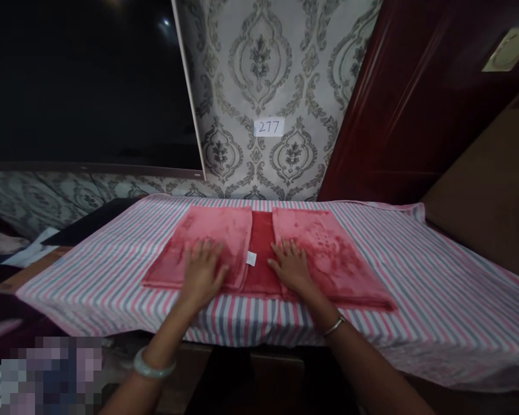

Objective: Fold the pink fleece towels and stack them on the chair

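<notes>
A red and pink plush blanket [341,259] lies on the table with its left and right sides folded inward. Between the two folded panels a strip of darker red shows, and a small white tag [251,258] sticks out at the left panel's inner edge. My left hand [202,271] rests flat on the left panel, fingers spread. On the inner part of the right panel lies my right hand [292,266], also flat with the fingers apart. Neither hand grips anything.
Under the blanket is a striped cloth [112,259] covering the table. A large dark screen [82,86] stands at the back left. Behind are patterned wallpaper with a paper marked 277 [269,127] and a dark red door [398,104]. A brown panel [493,190] borders the right side.
</notes>
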`<state>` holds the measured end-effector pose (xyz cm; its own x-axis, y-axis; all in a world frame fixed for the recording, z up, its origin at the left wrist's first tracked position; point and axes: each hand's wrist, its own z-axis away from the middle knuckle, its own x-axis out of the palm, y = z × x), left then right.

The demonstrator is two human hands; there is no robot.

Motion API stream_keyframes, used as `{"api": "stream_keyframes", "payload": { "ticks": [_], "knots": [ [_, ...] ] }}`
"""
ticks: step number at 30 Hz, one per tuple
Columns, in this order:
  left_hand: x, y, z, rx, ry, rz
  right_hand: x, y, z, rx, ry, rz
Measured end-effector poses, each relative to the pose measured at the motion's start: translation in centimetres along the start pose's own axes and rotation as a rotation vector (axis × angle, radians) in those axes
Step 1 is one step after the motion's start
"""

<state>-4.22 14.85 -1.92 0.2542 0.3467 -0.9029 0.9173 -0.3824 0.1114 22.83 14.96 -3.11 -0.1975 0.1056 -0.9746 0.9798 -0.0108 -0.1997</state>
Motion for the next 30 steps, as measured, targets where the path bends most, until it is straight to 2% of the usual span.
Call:
{"api": "stream_keyframes", "payload": {
  "ticks": [2, 5, 9, 13, 16, 19, 22, 24, 26, 28, 30],
  "knots": [
    [2.0, 2.0, 1.2, 0.020, -0.085, -0.036, 0.9, -0.5, 0.5, 0.005, -0.001, 0.007],
    [3.9, 4.1, 2.4, -0.010, -0.120, -0.038, 1.5, -0.3, 0.6, -0.002, 0.016, 0.019],
    [3.9, 4.0, 2.5, -0.007, -0.085, 0.011, 1.4, 0.2, 0.4, -0.001, 0.023, 0.038],
    [3.7, 3.4, 2.7, 0.082, -0.055, 0.083, 0.9, -0.1, 0.3, 0.021, -0.027, 0.032],
    [4.0, 3.3, 3.1, 0.135, -0.034, 0.155, 0.0, -1.6, 0.0, 0.032, -0.032, -0.001],
    [4.0, 2.9, 3.3, 0.193, -0.014, 0.263, -0.4, -4.3, -0.5, -0.080, 0.045, -0.062],
    [2.7, 1.1, 3.1, 0.200, 0.071, 0.398, 0.3, -6.9, -1.0, -0.191, 0.069, -0.124],
    [1.2, -1.4, 2.5, 0.094, 0.176, 0.409, 1.3, -8.0, -1.1, -0.211, 0.002, -0.139],
    [-0.4, -4.7, 1.6, -0.067, 0.240, 0.344, 2.3, -8.4, -1.0, -0.212, -0.067, -0.139],
    [-1.5, -8.2, 0.6, -0.242, 0.203, 0.268, 3.1, -8.5, -0.8, -0.212, -0.084, -0.142],
    [-2.2, -11.3, -0.2, -0.408, 0.095, 0.261, 3.8, -8.2, -0.6, -0.215, -0.051, -0.164]
  ]
}}
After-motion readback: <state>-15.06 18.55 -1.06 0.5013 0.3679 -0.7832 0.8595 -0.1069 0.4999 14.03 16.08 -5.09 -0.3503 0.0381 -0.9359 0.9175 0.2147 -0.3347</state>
